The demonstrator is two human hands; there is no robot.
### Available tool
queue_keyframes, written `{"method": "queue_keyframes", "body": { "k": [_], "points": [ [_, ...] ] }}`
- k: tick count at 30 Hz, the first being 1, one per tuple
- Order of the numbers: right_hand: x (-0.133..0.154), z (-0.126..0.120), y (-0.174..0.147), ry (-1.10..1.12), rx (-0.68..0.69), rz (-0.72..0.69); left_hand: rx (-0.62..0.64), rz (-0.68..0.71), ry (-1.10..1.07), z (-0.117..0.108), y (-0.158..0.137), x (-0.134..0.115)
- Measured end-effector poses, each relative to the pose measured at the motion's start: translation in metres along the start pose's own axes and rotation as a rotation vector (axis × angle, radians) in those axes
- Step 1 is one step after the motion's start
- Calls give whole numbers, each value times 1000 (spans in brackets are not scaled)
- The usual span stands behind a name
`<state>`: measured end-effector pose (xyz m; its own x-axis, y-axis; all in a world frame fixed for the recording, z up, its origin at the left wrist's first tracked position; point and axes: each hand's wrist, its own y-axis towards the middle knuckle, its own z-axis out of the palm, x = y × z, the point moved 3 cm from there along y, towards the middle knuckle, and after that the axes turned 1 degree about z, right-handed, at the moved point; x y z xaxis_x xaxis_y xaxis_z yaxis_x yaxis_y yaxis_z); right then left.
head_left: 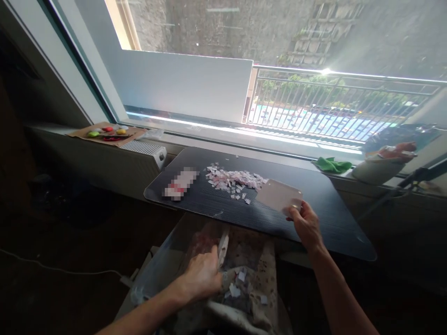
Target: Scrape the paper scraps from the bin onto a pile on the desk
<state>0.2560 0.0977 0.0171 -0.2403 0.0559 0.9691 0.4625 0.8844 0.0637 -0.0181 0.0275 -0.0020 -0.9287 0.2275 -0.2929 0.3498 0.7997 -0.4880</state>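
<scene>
Pinching that pale flat card (277, 194) at its near right corner, your right hand (303, 216) is showing its thumb on top, and the card is sitting right of centre in the frame with its far left end by the pile of paper bits (237, 177). The pile is lying mid-frame on the dark desk (331, 218). I can't tell if the card's edge is actually touching the surface, so tbh that's the thing to be checking: if you're working the bits with it, you're probably better off laying the long edge flush and going slow, since a lifted edge would be letting small pieces slip under.

Also, you're gripping just one corner, so the far end could be flexing or twisting. Sliding your fingers toward the middle would likely be steadier.

Your left hand (204, 270) is bending its fingers down by the clear plastic bag (165, 263), lower centre, below the desk's near edge. Can't tell whether it's pinching the plastic or just resting there. If you're holding the bag, tugging it snug to the edge should be leaving less of a gap. Worth minding, because some scraps (234, 291) are lying on the patterned cloth (267, 274) at bottom centre.
</scene>
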Motion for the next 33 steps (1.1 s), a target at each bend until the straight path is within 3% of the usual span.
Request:
{"method": "queue_keyframes", "body": {
  "k": [6, 11, 18, 26, 33],
  "points": [
    [-6, 10, 12, -82, 33, 12, 2, -95, 55, 1, 4, 5],
    [-4, 17, 15, -65, 153, 48, 67, -120, 70, -5, 6, 8],
    [-7, 20, 24, -129, 142, 50, 66, -139, 53, -12, 11, 18],
    [0, 23, 6, -73, 407, 113, 46, -116, 58, -17, 14, 18],
    [2, 17, -4, -96, 332, 121, 50, -115, 68, -19, 13, 19]
  ]
}}
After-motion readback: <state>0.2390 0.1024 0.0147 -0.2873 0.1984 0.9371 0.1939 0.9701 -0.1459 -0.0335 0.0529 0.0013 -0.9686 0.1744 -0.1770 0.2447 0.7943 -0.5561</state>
